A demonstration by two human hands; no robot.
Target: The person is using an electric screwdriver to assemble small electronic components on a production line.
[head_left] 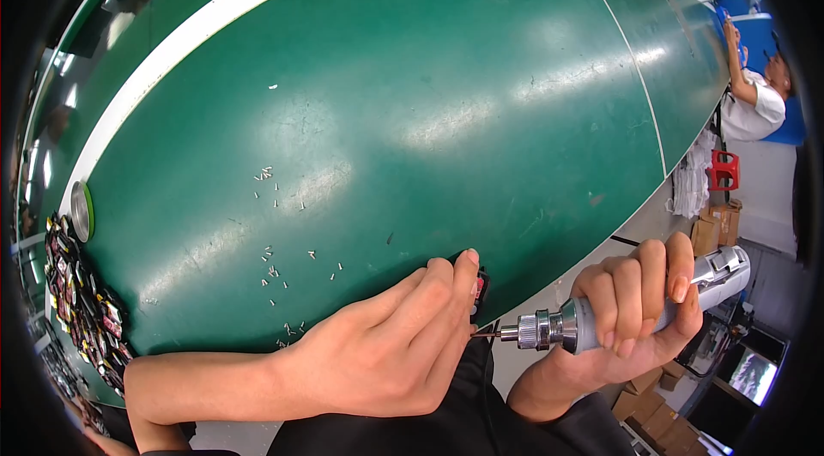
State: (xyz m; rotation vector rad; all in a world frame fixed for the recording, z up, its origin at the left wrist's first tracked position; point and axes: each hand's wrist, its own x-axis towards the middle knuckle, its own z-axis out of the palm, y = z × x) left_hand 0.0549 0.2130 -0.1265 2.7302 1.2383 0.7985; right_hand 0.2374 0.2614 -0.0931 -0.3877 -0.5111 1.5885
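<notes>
My left hand [386, 344] is closed around a small black part with a pink-red face [480, 289], at the near edge of the green table [446, 53]. Most of that part is hidden behind my fingers. In my right hand [631, 301] is a grey electric screwdriver [725, 274], lying almost level with its bit toward the left. The bit's tip reaches my left fingertips beside the black part; whether it sits in a screw is hidden. Small silver screws [273, 271] lie scattered beyond my left forearm, and a further cluster of screws [264, 173] lies farther off.
A heap of black parts with coloured labels [86, 310] covers the table's left end, next to a round green-rimmed dish [81, 211]. At the far right another person [755, 108] sits at the table. A red stool [725, 170] and cardboard boxes [717, 224] stand below.
</notes>
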